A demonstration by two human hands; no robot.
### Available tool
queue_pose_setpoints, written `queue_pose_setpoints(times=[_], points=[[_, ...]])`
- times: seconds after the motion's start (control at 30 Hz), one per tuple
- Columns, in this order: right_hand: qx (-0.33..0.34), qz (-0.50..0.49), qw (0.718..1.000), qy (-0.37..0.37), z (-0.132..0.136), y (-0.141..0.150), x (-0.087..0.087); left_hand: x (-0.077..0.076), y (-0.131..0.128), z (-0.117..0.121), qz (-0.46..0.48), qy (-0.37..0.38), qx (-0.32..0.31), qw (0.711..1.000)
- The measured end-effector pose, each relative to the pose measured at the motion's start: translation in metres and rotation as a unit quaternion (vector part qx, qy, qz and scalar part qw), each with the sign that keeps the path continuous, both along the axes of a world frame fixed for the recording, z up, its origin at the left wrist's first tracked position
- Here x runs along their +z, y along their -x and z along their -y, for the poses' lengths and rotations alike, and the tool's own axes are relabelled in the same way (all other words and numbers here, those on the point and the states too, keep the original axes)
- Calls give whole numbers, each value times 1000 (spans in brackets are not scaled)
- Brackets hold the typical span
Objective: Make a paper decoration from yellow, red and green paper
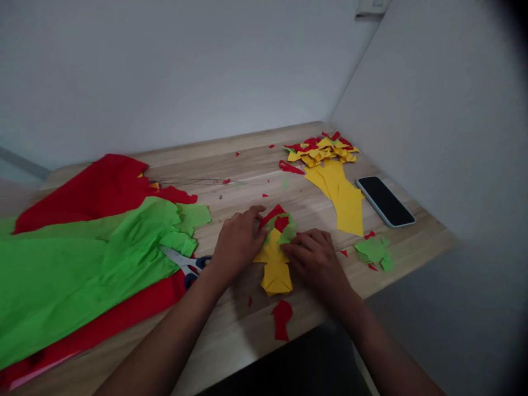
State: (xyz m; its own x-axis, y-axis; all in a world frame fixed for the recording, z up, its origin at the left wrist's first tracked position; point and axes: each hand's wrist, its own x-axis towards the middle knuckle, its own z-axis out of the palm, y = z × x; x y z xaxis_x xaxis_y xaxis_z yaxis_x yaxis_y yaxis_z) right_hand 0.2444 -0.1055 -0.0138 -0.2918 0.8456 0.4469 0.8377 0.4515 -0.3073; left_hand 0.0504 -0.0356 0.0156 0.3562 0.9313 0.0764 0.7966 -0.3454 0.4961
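Both hands press down on a little paper craft (275,258) made of yellow, red and green pieces. It lies flat near the front edge of the wooden surface (256,165). The left hand (238,245) holds its top left side with bent fingers. The right hand (314,258) pins its right side. Scissors (187,264) lie just beside the left hand, partly under big green paper (82,264). A phone (385,201) sits far right.

Both forearms come into view bare from the bottom edge, with no sleeve, watch, ring or glove visible on the left hand (237,245) or the right hand (315,258), fingers uncovered throughout
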Motion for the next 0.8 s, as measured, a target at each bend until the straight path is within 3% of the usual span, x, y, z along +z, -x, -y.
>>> queue_pose_setpoints(times=[0.1,0.2,0.33,0.53,0.7,0.8], points=[[19,0,1000,0,-3,-1,2,0,-10,-14,15,45,-17,999],[19,-1,1000,-15,-3,-3,7,4,-16,-19,49,78,6,996],[24,5,999,-37,-3,-4,10,8,-18,-14,55,67,38,996],[71,33,997,2,-3,-6,6,2,-13,-12,41,55,41,997],[31,2,999,-33,6,-12,12,1,-19,-11,136,111,60,983],[16,0,999,-50,9,-14,11,6,-24,-5,70,108,67,989]])
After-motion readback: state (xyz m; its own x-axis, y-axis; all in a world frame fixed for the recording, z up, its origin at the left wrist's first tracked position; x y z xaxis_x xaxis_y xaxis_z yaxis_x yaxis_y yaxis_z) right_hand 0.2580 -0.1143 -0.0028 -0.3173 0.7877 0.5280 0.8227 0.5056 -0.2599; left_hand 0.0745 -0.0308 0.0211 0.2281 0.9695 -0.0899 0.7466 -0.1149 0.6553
